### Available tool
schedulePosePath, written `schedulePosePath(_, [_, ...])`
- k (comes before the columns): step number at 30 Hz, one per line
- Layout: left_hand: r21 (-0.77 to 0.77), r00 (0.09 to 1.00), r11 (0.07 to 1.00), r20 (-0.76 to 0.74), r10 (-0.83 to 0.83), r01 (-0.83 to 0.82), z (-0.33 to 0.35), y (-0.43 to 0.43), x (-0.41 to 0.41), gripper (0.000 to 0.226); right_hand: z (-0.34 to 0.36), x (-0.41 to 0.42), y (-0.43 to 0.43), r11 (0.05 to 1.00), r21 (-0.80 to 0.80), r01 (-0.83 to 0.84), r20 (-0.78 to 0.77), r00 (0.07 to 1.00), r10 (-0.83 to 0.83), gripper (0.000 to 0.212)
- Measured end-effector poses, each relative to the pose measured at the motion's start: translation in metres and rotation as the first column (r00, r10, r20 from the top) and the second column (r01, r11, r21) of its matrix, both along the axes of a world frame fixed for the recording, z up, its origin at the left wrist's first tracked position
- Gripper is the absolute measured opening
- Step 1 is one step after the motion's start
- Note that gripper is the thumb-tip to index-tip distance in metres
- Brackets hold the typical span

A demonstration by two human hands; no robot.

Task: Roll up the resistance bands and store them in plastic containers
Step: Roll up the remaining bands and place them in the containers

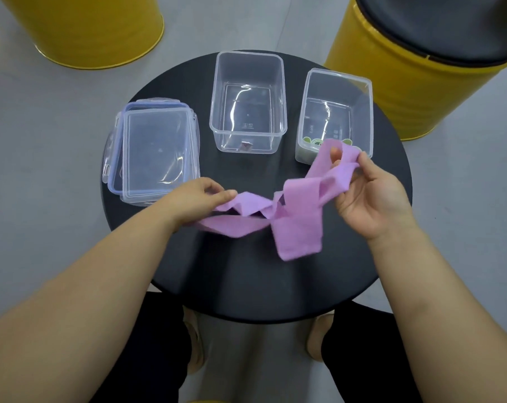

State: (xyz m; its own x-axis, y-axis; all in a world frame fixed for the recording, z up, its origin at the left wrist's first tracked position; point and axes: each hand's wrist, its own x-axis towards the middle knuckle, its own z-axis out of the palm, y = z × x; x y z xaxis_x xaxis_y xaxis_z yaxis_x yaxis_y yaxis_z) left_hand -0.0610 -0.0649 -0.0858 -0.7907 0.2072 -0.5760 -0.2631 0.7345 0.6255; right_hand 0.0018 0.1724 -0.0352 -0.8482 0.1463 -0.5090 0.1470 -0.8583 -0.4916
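A pink resistance band [293, 225] hangs twisted and unrolled between both hands above the round black table [246, 274]. My left hand [197, 196] pinches its left end low over the table. My right hand [371, 196] holds the other end higher, fingers curled round it. Behind stand two open clear plastic containers: the middle container [247, 68] is empty, and the right container [359, 91] has a rolled green band [313, 141] at its near end.
Two clear lids [156, 152] lie stacked at the table's back left. Yellow drum stools stand on the grey floor at the far left [95, 30] and far right [406, 91], the right one with a black cushion. My knees show below the table edge.
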Motion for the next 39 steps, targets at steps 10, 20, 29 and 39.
schedulePosePath(10, [-0.389,0.940,0.911,-0.241,-0.242,0.135,0.000,0.024,0.015,0.040,0.007,0.015,-0.011,0.992,-0.077,-0.097,-0.019,0.995,0.096,0.048])
schedulePosePath(20, [-0.523,0.803,0.726,-0.123,-0.583,0.446,-0.051,0.047,0.025,0.082,0.010,0.034,0.015,0.979,0.184,-0.083,0.219,0.975,0.041,0.027])
schedulePosePath(29, [-0.013,0.959,0.995,-0.265,-0.100,0.100,-0.048,0.048,0.003,0.015,-0.004,0.042,0.037,0.914,0.364,-0.181,0.289,0.954,0.074,0.024])
schedulePosePath(39, [0.779,0.901,0.466,0.296,0.317,-0.419,0.062,0.029,-0.001,0.027,-0.031,0.036,0.037,0.839,0.516,-0.175,0.406,0.912,-0.060,0.013])
